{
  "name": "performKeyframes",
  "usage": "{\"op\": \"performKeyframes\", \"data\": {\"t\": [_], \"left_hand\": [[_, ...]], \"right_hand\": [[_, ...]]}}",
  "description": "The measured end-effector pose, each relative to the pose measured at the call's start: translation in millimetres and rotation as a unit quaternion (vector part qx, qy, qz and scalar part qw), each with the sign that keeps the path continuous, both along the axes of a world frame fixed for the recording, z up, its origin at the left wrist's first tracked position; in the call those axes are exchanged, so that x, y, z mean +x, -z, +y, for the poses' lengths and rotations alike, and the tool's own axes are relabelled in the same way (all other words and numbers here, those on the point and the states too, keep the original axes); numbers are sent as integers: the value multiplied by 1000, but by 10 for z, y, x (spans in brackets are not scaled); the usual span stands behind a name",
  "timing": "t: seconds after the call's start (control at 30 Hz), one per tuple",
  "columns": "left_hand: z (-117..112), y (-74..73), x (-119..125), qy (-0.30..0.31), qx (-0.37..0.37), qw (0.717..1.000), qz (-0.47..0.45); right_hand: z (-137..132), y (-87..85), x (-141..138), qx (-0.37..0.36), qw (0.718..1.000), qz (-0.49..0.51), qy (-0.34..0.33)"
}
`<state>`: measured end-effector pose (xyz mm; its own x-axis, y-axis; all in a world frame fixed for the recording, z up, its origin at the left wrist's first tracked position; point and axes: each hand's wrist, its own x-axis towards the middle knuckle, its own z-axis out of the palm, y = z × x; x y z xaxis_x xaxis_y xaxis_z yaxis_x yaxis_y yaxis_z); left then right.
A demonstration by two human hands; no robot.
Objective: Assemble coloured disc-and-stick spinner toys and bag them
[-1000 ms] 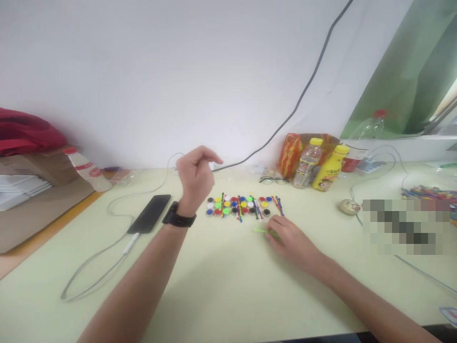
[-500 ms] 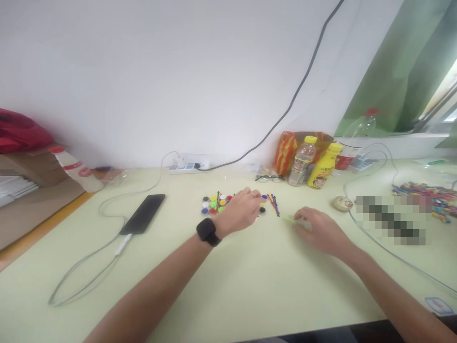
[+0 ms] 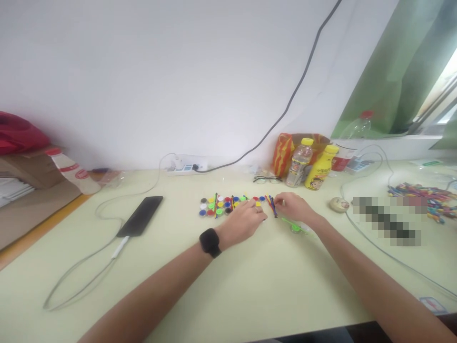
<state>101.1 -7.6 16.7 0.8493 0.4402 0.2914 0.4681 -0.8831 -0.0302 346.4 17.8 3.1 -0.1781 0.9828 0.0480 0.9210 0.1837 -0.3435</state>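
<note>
Small coloured discs (image 3: 211, 206) lie in rows on the pale table, with thin coloured sticks (image 3: 216, 206) standing in lines between groups of them. My left hand (image 3: 244, 220), wearing a watch, is bent over the right part of the rows and covers some discs. Its fingers are curled together, with a small dark piece by the fingertips that I cannot make out. My right hand (image 3: 293, 207) has its fingertips pinched against a cluster of red, blue and yellow sticks (image 3: 272, 206). Below it lie a bright green disc (image 3: 295, 228) and a green stick (image 3: 288, 222).
A black phone (image 3: 140, 216) on a white cable lies left. Behind are a power strip (image 3: 187, 168), glasses (image 3: 267, 180), a clear bottle (image 3: 300, 163) and a yellow bottle (image 3: 322, 167). A round beige object (image 3: 339, 205) and a pile of coloured sticks (image 3: 421, 194) lie right.
My right hand has let go of the green piece and moved up and left to the stick cluster. My left hand has drawn slightly nearer, uncovering more discs.
</note>
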Motion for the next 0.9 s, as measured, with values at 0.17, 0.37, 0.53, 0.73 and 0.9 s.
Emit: {"op": "performKeyframes", "data": {"t": [0.17,0.37,0.53,0.73,0.9], "left_hand": [[-287,-141,-364,17,-11,1000,-1],[-426,-102,-650,-23,-81,996,-20],[-431,10,-723,-24,-126,988,-86],[-422,167,-818,-63,-199,968,-136],[-395,282,-810,-71,-210,961,-163]], "right_hand": [[41,64,-18,0,1000,-14,11],[41,63,-28,15,997,-69,16],[-30,-37,43,58,992,-109,32],[-143,-190,79,102,985,-136,38],[-212,-220,22,121,987,-100,28]]}}
